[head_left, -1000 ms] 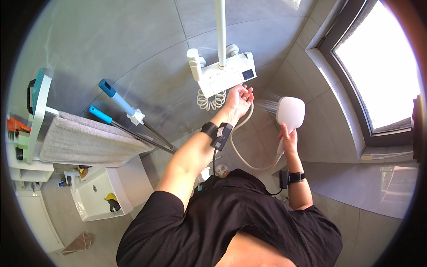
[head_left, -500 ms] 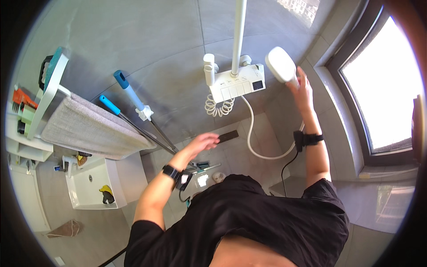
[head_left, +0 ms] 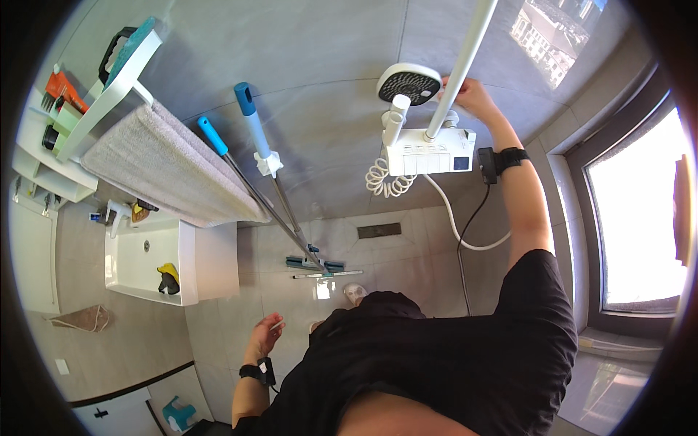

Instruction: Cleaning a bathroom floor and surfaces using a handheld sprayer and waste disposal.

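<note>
My right hand (head_left: pixel 471 99) reaches up behind the white riser pole (head_left: pixel 459 69). Its fingers are closed around the handle end of a white shower head (head_left: pixel 408 83), and the pole partly hides that grip. The shower head's dark nozzle face shows, just above the white shower control unit (head_left: pixel 429 154). From below the unit a white hose (head_left: pixel 465 243) loops down and to the right. Low on the left, my left hand (head_left: pixel 266 336) hangs open beside my body with nothing in it.
Two blue-handled poles (head_left: pixel 212 136) (head_left: pixel 251 120) lean at the left, with a squeegee head (head_left: pixel 327 274) on the floor. Beyond hangs a grey towel (head_left: pixel 163 163) above a white washbasin (head_left: pixel 189 269). A window (head_left: pixel 632 211) is at the right. A black cable (head_left: pixel 460 254) trails from my right wrist.
My right hand has carried the shower head leftward, from right of the control unit to behind the pole, turning its nozzle face into view. My left hand has dropped down and left.
</note>
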A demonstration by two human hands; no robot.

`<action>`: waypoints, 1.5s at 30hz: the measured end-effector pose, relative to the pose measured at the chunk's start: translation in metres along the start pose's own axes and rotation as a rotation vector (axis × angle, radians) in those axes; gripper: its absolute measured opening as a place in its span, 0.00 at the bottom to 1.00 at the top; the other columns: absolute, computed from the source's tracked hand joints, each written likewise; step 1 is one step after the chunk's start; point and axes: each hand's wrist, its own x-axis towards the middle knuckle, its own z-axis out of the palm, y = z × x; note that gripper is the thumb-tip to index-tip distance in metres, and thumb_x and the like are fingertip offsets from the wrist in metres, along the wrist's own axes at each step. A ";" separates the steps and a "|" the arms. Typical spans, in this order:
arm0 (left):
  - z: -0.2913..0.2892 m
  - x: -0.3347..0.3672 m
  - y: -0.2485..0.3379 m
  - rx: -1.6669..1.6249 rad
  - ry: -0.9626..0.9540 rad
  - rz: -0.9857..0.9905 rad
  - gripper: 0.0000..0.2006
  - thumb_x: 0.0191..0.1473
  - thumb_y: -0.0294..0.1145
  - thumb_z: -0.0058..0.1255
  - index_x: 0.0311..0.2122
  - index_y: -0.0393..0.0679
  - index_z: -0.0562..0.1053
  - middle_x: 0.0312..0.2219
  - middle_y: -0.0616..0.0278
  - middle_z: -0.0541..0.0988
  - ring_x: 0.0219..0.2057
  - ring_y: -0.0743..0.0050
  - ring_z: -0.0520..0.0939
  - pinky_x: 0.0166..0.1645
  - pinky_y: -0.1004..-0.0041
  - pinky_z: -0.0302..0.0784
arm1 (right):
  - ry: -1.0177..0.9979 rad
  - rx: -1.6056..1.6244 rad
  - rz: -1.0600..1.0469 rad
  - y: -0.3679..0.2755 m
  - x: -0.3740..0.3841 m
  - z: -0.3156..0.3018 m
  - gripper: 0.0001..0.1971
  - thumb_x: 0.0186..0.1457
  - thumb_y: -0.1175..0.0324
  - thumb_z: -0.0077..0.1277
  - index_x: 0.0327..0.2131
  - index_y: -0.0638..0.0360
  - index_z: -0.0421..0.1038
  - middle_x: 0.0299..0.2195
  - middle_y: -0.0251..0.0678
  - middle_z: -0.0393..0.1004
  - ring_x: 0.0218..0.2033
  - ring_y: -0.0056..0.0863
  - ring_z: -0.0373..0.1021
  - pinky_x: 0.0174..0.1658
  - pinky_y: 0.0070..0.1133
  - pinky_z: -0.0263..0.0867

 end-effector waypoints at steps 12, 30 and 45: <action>0.012 0.010 -0.024 -0.064 -0.036 -0.003 0.16 0.57 0.32 0.48 0.50 0.40 0.68 0.41 0.61 0.77 0.40 0.66 0.79 0.39 0.76 0.74 | -0.277 0.097 0.098 0.007 -0.001 0.034 0.15 0.57 0.68 0.55 0.47 0.61 0.74 0.40 0.31 0.78 0.40 0.19 0.71 0.46 0.17 0.68; -0.063 -0.018 -0.130 -0.478 0.382 0.054 0.15 0.58 0.31 0.45 0.51 0.41 0.69 0.42 0.62 0.77 0.40 0.73 0.80 0.40 0.77 0.73 | -0.964 0.251 0.114 0.041 -0.168 0.344 0.08 0.57 0.81 0.43 0.39 0.65 0.71 0.32 0.35 0.75 0.35 0.23 0.73 0.42 0.21 0.70; -0.181 -0.109 -0.418 -0.764 0.902 0.014 0.12 0.59 0.36 0.43 0.42 0.40 0.73 0.29 0.62 0.78 0.23 0.72 0.79 0.22 0.72 0.72 | -1.697 -0.345 -0.475 -0.167 -0.183 0.738 0.13 0.55 0.70 0.52 0.45 0.59 0.72 0.35 0.36 0.78 0.36 0.25 0.75 0.38 0.21 0.68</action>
